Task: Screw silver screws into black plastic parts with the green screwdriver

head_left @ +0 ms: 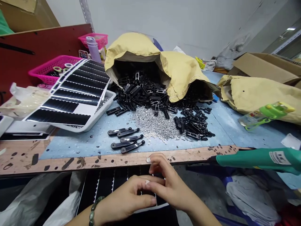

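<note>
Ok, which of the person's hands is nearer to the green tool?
Right. The right hand is left of the green tool, apart from it; the left hand is farther left, beyond the right hand.

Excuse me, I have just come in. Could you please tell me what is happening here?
A person has the left hand and right hand together over a sheet of black strips, below the edge of the table. Whether they hold anything small is unclear. On the table lie five black arm-shaped parts, near loose silver metal pieces. Behind, more black parts spill from yellow paper sacks.
</note>
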Demonstrator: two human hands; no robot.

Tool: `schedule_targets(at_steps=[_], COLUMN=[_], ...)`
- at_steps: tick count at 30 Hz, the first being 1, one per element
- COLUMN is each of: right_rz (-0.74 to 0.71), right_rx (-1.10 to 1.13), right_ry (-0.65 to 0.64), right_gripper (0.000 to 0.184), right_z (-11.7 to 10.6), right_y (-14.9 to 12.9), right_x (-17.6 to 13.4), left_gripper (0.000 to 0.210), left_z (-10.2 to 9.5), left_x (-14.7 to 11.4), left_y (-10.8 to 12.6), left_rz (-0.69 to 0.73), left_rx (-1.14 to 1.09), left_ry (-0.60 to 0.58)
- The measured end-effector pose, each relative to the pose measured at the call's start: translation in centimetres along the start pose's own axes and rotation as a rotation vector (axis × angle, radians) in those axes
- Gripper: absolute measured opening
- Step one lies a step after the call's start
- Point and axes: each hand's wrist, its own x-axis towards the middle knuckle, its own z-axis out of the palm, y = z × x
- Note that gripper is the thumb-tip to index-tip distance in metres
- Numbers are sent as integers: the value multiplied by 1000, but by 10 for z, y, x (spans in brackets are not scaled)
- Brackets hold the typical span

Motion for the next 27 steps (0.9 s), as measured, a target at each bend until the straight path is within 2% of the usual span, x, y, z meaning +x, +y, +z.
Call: schedule_targets(at_steps=[3, 4, 6, 7, 9, 11, 13, 17, 20, 22, 23, 24, 26, 27], right_rz=[82, 43, -148, -269, -479, -566, -600, -597, -497, -384, -308, -231, -149, -149], right_rx=[8, -17, -102, -168, -339, -488, -551, -545, -474, -407, -391, -392, -452, -504], right_ry=[163, 254, 384, 377, 209, 21, -34, -7, -57, 3, 67, 136, 217, 222], right_gripper=[21, 16, 19, 26, 44, 58, 64, 66, 61, 53, 50, 49, 51, 54], right_z=[6, 7, 5, 4, 4, 6, 14, 32, 33, 25, 21, 16, 14, 17], right_y=[6, 6, 5, 4, 1, 0, 1, 6, 10, 15, 19, 24, 38, 46], right_x=[2, 1, -3, -6, -9, -9, -5, 5, 8, 12, 16, 21, 35, 43], left_gripper=[31, 31, 33, 35, 38, 44, 49, 61, 56, 48, 48, 55, 88, 106], left_z=[-2, -4, -7, -9, -11, -13, -14, -13, -16, -29, -40, -53, -83, -97], left_x=[-6, -9, -12, -13, -14, -13, -12, -14, -24, -32, -36, -39, -40, -38], left_y=[-2, -4, -7, -8, -7, -5, -3, -1, 4, 7, 7, 6, 2, -2], left_rz=[-27, -47, -75, -76, -77, -84, -86, -48, -61, -47, -32, -11, -9, -10], left_rx=[91, 88, 26, -18, -111, -181, -173, 123, 366, 519, 607, 705, 907, 995], left_ry=[73, 96, 131, 136, 122, 111, 144, 227, 138, 139, 210, 339, 648, 724])
